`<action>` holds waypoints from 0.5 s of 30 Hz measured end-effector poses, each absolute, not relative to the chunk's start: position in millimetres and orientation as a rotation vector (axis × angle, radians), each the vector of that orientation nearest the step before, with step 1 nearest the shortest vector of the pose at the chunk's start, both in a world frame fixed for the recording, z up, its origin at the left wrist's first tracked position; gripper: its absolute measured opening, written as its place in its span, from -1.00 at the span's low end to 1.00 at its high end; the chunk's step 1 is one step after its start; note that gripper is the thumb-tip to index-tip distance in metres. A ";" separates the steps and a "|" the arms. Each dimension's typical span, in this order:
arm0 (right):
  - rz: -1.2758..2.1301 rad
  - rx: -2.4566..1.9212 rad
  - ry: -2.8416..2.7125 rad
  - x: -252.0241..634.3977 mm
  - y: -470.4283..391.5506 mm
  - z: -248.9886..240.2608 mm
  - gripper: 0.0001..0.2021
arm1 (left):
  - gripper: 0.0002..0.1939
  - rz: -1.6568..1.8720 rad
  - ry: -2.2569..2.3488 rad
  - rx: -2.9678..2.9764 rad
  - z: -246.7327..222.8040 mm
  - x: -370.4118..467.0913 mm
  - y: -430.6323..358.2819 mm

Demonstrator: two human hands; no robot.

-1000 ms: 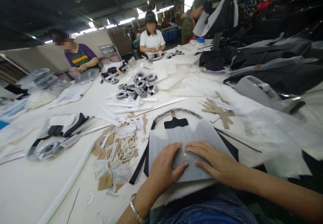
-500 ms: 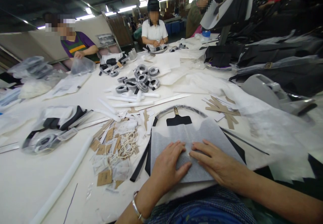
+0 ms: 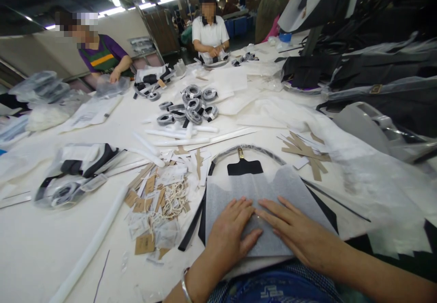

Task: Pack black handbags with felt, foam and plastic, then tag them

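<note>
A translucent whitish sheet (image 3: 273,189) lies over a black bag (image 3: 322,205) at the table's near edge. On it rests my left hand (image 3: 229,228), palm down with the fingers stretched out. My right hand (image 3: 292,230) lies flat on the same sheet, its fingertips close to those of the left. Neither hand grips anything. Beyond the sheet's far edge show the bag's black tab (image 3: 245,167) with a gold-coloured clasp and a wrapped, arched handle (image 3: 254,148). A black strap (image 3: 191,225) runs down the bag's left side.
Left of the bag lie tags with strings (image 3: 174,198) and a long white tube (image 3: 90,243). Brown card strips (image 3: 309,152) sit at the right. Several wrapped strap coils (image 3: 194,105) are farther back. Wrapped black bags (image 3: 375,89) fill the right side. Co-workers (image 3: 210,32) stand across the table.
Both hands stay on the sheet, with slightly shifted, flatter fingers. My view has tilted down a little. The co-worker at the left has lowered a hand onto a plastic bag.
</note>
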State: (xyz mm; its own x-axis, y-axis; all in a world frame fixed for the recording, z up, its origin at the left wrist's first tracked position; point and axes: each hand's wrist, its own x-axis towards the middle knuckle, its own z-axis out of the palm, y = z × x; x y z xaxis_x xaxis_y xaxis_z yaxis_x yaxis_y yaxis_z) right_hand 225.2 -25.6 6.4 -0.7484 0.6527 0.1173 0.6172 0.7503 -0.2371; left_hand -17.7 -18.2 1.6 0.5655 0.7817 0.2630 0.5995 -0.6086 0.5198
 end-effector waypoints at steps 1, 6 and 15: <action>0.202 -1.016 -2.771 222.9 -26.3 6.5 -0.42 | -0.59 0.675 1.124 2.459 1.2 -17.3 -18.7; 0.026 -1.151 -2.782 214.7 -25.0 10.5 -0.50 | -0.61 0.515 1.158 2.611 7.4 -17.8 -21.1; 0.157 -0.980 -2.884 244.8 8.0 11.8 -0.36 | -0.32 0.292 1.219 2.813 4.1 -32.1 -19.8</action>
State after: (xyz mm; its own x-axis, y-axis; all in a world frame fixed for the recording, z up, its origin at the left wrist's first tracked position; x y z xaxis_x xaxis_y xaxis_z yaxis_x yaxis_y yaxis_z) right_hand 244.8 8.0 11.8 -0.7896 0.6113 0.0535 0.6019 0.7885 -0.1263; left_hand -32.1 -19.8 4.1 0.6689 0.7284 0.1484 0.7167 -0.6849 0.1313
